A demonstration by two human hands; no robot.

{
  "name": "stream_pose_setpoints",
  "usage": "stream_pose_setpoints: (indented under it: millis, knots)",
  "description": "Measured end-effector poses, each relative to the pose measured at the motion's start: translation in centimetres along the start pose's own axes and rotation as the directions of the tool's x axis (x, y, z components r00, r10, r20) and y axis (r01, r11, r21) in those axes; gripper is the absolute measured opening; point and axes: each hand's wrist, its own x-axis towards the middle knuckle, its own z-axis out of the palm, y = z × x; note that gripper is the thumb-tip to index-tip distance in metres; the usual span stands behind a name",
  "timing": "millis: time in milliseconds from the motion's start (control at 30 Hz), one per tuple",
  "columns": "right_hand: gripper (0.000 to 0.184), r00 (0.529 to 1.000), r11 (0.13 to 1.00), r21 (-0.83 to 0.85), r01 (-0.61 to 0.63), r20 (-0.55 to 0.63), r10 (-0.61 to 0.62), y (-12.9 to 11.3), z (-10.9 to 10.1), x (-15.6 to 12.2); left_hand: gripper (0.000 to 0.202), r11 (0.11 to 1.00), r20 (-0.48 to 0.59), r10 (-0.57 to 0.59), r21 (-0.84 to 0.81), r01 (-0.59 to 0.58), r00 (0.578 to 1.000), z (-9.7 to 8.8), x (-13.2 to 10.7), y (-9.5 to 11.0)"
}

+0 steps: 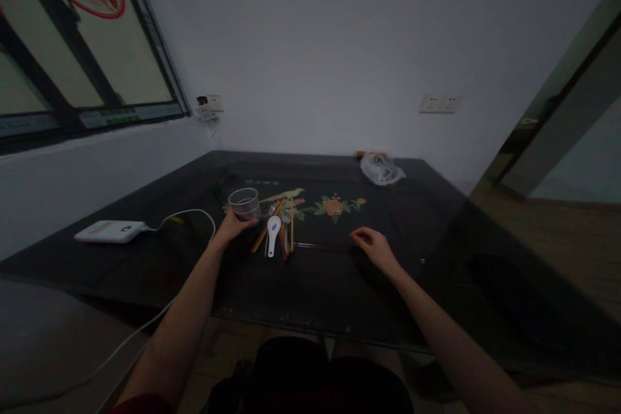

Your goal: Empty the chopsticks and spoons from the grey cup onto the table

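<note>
A clear plastic cup (244,204) stands upright on the dark table, and my left hand (231,228) is wrapped round its lower side, the thumb in front. Just right of it lies a loose pile: a white soup spoon (272,237) with a small blue mark on top, several wooden chopsticks (292,226), and some metal spoons (286,215) partly hidden beneath. To the right of the pile, my right hand (374,248) is near the tabletop with its fingers curled in towards the thumb. Nothing shows between those fingers.
The dark glossy table (310,297) bears a flower-and-bird picture (334,207). A white power bank (110,231) with a white cable (194,211) lies on the left. Near the wall sits a crumpled clear plastic bag (381,169). A dark flat object (514,297) lies at the right.
</note>
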Motion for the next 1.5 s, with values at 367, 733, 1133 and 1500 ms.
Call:
stream_pose_setpoints:
  millis: [367,733,1133,1500]
  knots:
    - [0.024,1.0,1.0,0.006,-0.02,0.004,0.02,-0.1,0.0,0.0,0.058,0.897,-0.572,0.435,0.206,-0.392,0.696,-2.1,-1.9,5.6]
    - [0.021,1.0,1.0,-0.004,-0.002,-0.015,0.002,-0.2,0.2,-0.3,0.036,0.881,0.159,0.472,-0.038,-0.472,0.867,7.8,-7.2,17.4]
    - [0.022,1.0,0.993,0.121,0.013,-0.022,-0.011,-0.2,0.6,-0.4,0.042,0.972,0.47,0.215,-0.188,-0.141,0.856,15.2,-9.1,12.7]
    - [0.036,0.991,0.969,-0.228,0.096,0.113,-0.072,-0.1,0.6,-0.4,0.035,0.845,0.591,0.386,0.082,-0.529,0.708,14.6,-9.6,12.3]
